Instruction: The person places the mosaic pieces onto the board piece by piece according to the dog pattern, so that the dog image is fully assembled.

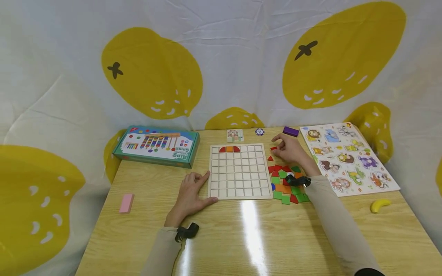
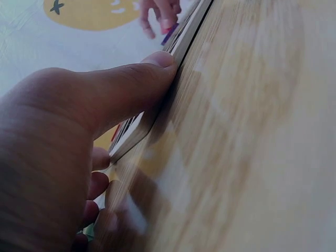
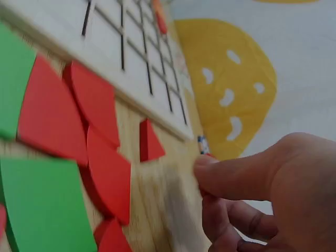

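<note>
Two hands in play. Left hand (image 1: 190, 193) braces the grid board (image 1: 239, 176) at its near-left corner, thumb and fingers spread, nothing clasped. Three set pieces (image 1: 229, 149) in the far row. Red piece (image 1: 273, 148) sits right of the board's far-right corner, pinched in the nearer right hand's (image 1: 291, 149) grip; long axis hidden by fingers.
</note>
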Demonstrator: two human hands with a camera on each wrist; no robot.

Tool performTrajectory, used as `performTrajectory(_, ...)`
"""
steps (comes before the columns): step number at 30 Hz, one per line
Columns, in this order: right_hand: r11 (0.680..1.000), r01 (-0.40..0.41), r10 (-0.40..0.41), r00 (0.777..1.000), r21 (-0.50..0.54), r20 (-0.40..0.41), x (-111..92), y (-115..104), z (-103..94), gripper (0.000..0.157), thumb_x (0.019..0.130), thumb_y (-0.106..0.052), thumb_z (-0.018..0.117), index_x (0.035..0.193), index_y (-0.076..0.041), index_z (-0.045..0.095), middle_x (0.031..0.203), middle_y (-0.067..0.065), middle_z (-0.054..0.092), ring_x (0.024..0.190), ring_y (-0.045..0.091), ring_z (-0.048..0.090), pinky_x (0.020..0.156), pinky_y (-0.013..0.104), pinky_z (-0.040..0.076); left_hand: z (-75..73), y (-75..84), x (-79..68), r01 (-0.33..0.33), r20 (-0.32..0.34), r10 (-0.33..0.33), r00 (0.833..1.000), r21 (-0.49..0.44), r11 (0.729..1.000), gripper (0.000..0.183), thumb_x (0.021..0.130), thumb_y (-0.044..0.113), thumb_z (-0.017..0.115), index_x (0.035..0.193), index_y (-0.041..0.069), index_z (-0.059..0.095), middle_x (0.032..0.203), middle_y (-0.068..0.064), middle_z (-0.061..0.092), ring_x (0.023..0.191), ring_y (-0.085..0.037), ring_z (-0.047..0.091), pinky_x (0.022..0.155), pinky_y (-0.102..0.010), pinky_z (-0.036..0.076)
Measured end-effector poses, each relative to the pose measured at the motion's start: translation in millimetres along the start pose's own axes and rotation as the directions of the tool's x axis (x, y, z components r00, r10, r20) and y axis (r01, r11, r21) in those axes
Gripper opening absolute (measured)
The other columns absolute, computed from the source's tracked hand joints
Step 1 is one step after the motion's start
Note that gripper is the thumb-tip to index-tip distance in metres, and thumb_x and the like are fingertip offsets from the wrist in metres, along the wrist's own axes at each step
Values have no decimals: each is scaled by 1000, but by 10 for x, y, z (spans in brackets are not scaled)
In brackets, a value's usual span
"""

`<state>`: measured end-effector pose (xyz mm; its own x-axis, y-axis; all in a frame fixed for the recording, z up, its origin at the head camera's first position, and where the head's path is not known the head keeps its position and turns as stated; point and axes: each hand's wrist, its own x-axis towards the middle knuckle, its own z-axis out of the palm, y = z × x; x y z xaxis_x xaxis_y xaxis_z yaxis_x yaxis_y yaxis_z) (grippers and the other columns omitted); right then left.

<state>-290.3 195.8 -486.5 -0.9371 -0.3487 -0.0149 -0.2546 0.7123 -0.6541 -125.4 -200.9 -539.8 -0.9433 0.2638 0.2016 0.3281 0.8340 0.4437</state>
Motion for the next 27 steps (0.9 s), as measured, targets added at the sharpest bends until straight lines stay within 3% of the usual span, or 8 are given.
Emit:
performTrajectory(3, 994, 7, -3, 1000, 113, -30, -26, -11, 16, 36, 97, -15, 62, 133, -12, 59, 111, 14, 63, 97, 29, 62, 80, 42, 49, 2, 0, -2, -1, -3, 1, 1000, -4, 1000, 99, 71, 72, 72, 152, 23, 42, 117, -5, 46, 98, -20, 37, 88, -39, 31)
performTrajectory(6, 970, 7, 12, 997, 245, -74, -33, -80, 51, 32, 101, -21, 57, 131, -12, 61, 120, 15, 62, 103, 31, 61, 81, 39, 48, 1, 1, -6, 2, 1, -2, 1000, -12, 1000, 99, 71, 72, 72, 152, 22, 41, 117, -5, 45, 98, -20, 37, 89, -39, 30)
performTrajectory(10, 910, 45, 19, 988, 411, -151, -7, -286, 119, 31, 97, -25, 64, 124, -10, 66, 110, 19, 67, 98, 39, 65, 81, 40, 53, 1, 0, -9, 7, 4, -7, 1000, -17, 1000, 99, 72, 71, 73, 152, 23, 41, 117, -5, 45, 99, -20, 37, 90, -39, 31)
performTrajectory(13, 882, 77, 6, 985, 465, -174, 31, -525, 194, 30, 92, -24, 70, 119, -10, 70, 102, 19, 71, 93, 38, 67, 79, 42, 55, -7, -10, -11, 17, 11, -17, 1000, -8, 1000, 100, 71, 72, 72, 153, 24, 39, 117, -4, 45, 100, -20, 38, 91, -39, 31)
performTrajectory(19, 930, 183, -127, 974, 318, -187, 348, -780, 705, 39, 81, -33, 80, 115, -14, 75, 91, 1, 73, 79, 16, 66, 68, 30, 53, -42, -35, -27, 33, 21, -33, 999, -7, 999, 100, 72, 74, 70, 153, 25, 39, 118, -4, 44, 102, -20, 37, 92, -40, 30)
performTrajectory(23, 937, 266, -244, 962, 228, -124, 497, -1038, 1029, 38, 81, -24, 82, 115, -8, 74, 91, 3, 73, 77, 15, 65, 69, 30, 53, -36, -33, -10, 24, 16, -23, 1000, -14, 1000, 99, 72, 74, 70, 152, 24, 40, 117, -3, 44, 102, -20, 38, 93, -41, 31)
performTrajectory(27, 945, 307, -302, 952, 116, -58, 583, -1219, 1253, 37, 79, -24, 84, 112, -11, 76, 96, 2, 70, 84, 15, 62, 76, 31, 50, -21, -9, 15, 25, 33, -25, 999, -11, 1000, 99, 73, 76, 68, 153, 25, 39, 117, -2, 43, 103, -19, 37, 94, -41, 31)
